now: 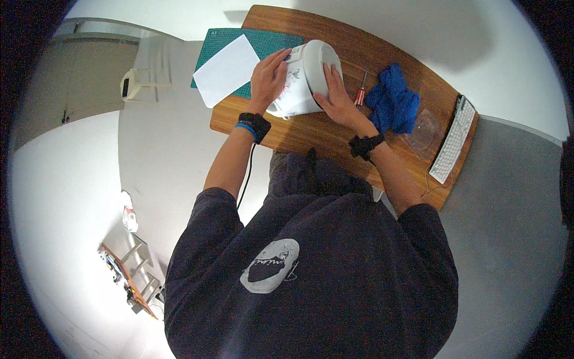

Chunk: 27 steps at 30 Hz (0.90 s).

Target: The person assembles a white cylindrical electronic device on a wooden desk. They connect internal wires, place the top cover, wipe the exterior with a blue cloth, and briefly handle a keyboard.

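A white rice cooker (305,78) lies tipped on its side on the wooden worktop (335,134), its round base facing right and its long axis running roughly left to right between the two hands. The left hand (269,78) has its fingers (280,60) spread and pressed against the cooker's left flank, while the right hand (336,96) cups the base rim, fingers clamped around it. A small red-handled screwdriver (361,93) and a blue cloth (393,102) lie just beside the right hand, nearer to it than to the left.

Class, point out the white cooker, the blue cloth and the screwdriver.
white cooker (308,75), head view, its side wall.
blue cloth (393,100), head view, its middle folds.
screwdriver (360,96), head view, its red handle.
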Tool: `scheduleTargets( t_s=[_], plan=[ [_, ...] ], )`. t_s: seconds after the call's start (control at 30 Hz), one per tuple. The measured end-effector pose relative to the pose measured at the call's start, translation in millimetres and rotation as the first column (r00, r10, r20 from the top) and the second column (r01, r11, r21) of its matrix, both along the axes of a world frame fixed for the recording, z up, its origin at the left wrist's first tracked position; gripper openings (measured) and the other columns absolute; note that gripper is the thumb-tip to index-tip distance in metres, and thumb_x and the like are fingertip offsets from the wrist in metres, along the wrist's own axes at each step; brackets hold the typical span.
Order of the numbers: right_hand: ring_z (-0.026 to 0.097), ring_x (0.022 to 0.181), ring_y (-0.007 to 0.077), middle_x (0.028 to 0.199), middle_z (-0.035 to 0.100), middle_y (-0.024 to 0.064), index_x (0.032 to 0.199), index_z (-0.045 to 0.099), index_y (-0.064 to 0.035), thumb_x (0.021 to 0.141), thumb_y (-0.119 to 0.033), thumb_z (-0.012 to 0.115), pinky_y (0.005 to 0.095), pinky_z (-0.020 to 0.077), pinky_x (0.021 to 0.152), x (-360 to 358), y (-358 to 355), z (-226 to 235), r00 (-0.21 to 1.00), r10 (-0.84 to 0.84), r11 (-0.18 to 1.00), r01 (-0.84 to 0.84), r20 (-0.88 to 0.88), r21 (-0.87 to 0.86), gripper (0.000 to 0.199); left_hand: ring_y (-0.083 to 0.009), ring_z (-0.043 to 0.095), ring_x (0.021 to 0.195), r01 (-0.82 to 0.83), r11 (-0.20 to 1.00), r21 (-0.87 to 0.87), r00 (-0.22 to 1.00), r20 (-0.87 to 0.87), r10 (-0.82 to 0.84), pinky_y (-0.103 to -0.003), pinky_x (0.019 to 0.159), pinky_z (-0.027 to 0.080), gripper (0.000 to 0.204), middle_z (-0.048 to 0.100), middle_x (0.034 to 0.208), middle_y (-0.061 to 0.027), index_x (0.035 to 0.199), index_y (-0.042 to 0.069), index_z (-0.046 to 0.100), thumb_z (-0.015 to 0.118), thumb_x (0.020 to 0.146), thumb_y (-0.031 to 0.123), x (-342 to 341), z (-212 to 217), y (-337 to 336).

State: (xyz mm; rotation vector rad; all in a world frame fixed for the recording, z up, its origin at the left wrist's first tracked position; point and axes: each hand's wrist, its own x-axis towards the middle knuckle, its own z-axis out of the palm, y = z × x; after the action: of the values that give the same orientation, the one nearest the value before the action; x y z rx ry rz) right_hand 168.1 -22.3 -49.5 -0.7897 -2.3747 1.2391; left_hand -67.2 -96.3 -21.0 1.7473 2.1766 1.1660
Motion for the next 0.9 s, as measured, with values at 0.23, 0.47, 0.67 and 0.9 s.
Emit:
scheduleTargets(
  t_s=[0.23, 0.47, 0.67, 0.9],
  plan=[
    [0.016, 0.153, 0.0547, 0.166, 0.011, 0.0374, 0.166, 0.011, -0.0102, 0.103, -0.043, 0.056, 0.0551, 0.023, 0.125, 14.7, 3.7, 15.4, 0.994, 0.082, 0.997, -0.082, 0.076, -0.002, 0.084, -0.0309, 0.062, 0.126, 0.012, 0.997, -0.073, 1.0, -0.013, -0.013, -0.042, 0.109, 0.047, 0.037, 0.066, 0.139, -0.0105, 0.137, 0.017, 0.067, 0.051, 0.104, 0.023, -3.5, -3.1, 0.3],
    [0.02, 0.154, 0.0499, 0.166, 0.014, 0.0346, 0.165, 0.011, -0.0074, 0.105, -0.042, 0.054, 0.0515, 0.0227, 0.126, 18.7, 3.9, 29.6, 0.973, 0.143, 0.984, -0.16, 0.179, 0.085, 0.082, -0.0307, 0.064, 0.121, 0.0, 1.0, -0.004, 1.0, -0.007, 0.0, -0.043, 0.105, 0.048, 0.035, 0.068, 0.135, -0.0113, 0.134, 0.016, 0.069, 0.054, 0.103, 0.021, -3.4, -9.7, 0.5],
    [0.021, 0.151, 0.0547, 0.166, 0.015, 0.0337, 0.167, 0.011, -0.0165, 0.103, -0.049, 0.053, 0.0651, 0.0317, 0.117, 12.2, -2.1, 22.2, 0.985, 0.078, 0.994, -0.09, 0.151, 0.07, 0.083, -0.0327, 0.061, 0.128, 0.008, 1.0, -0.026, 1.0, -0.02, -0.008, -0.042, 0.111, 0.046, 0.037, 0.067, 0.137, -0.012, 0.137, 0.012, 0.065, 0.05, 0.104, 0.019, -5.0, -8.5, -4.1],
    [0.025, 0.15, 0.0561, 0.167, 0.016, 0.0324, 0.167, 0.015, -0.0203, 0.103, -0.047, 0.055, 0.067, 0.0346, 0.114, 5.1, 4.6, 25.1, 0.98, 0.087, 0.986, -0.111, 0.179, 0.128, 0.08, -0.0352, 0.043, 0.145, -0.101, 0.993, 0.066, 0.938, -0.327, 0.117, -0.055, 0.123, 0.028, 0.044, 0.052, 0.154, -0.0105, 0.143, 0.022, 0.063, 0.056, 0.1, 0.026, 1.0, -10.7, -9.7]
  ],
)
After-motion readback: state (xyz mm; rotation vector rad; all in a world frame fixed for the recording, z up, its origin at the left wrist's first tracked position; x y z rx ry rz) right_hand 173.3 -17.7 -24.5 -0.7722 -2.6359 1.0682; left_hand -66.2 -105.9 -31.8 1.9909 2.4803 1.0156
